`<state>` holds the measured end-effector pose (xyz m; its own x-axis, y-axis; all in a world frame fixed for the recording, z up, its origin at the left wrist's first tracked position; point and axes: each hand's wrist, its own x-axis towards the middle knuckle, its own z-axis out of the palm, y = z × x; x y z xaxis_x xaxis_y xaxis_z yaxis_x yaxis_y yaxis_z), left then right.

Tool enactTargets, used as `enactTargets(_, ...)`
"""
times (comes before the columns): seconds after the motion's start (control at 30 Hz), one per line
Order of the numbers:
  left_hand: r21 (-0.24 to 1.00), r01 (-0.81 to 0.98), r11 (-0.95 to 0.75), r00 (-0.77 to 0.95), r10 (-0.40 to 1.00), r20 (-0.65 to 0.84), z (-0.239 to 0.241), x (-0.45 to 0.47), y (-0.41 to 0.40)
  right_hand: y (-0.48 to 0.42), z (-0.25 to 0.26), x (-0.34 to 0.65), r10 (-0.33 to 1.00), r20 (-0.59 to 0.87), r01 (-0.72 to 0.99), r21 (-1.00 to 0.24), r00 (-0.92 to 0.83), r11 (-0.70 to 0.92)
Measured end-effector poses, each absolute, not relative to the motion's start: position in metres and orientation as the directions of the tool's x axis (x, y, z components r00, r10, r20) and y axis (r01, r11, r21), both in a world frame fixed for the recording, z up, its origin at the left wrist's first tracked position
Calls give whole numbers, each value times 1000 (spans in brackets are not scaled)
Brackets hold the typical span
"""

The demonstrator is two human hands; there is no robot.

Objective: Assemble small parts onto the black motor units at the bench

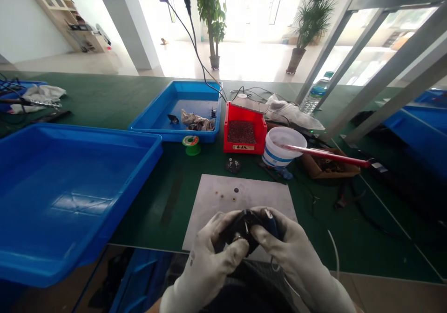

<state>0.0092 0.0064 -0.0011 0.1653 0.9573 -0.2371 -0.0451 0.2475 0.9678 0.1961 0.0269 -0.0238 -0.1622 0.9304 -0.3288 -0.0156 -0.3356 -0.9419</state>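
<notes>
Both my hands wear white gloves and meet over the near edge of a pale sheet (209, 201) on the bench. Between them is a black part (248, 220) with a thin metal pin standing on it. My left hand (213, 252) is closed around its left side, the thumb pressing a small shiny metal piece (238, 236). Closed on its right side is my right hand (289, 243), thumb against the part. A dark blue piece with a pale end (268, 215) shows by the right fingers; whether it belongs to the part I cannot tell. Several small rings (222, 196) lie on the sheet.
A large blue tray (80, 173) stands left, another blue tray (174, 131) behind. Beyond the sheet are a green solder spool (192, 146), a red bin (244, 145) of small parts, a white bucket (279, 152) with a red stick (328, 154) across it, and a cardboard box (323, 173).
</notes>
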Motion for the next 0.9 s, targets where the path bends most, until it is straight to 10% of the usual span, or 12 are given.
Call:
enactTargets(0.43,959,116,259,164,947,-276,-31,10,12,30,-48,188,932,-356,2,-934,-67,-356)
enactTargets(0.7,875,-247,416,78,909,-410,-27,15,10,26,-40,199,905,-418,-24,-907,-72,-421)
enactTargets(0.9,952,136,274,271,914,-302,-4,-1,22,35,-22,221,900,-358,129,-933,-250,-335)
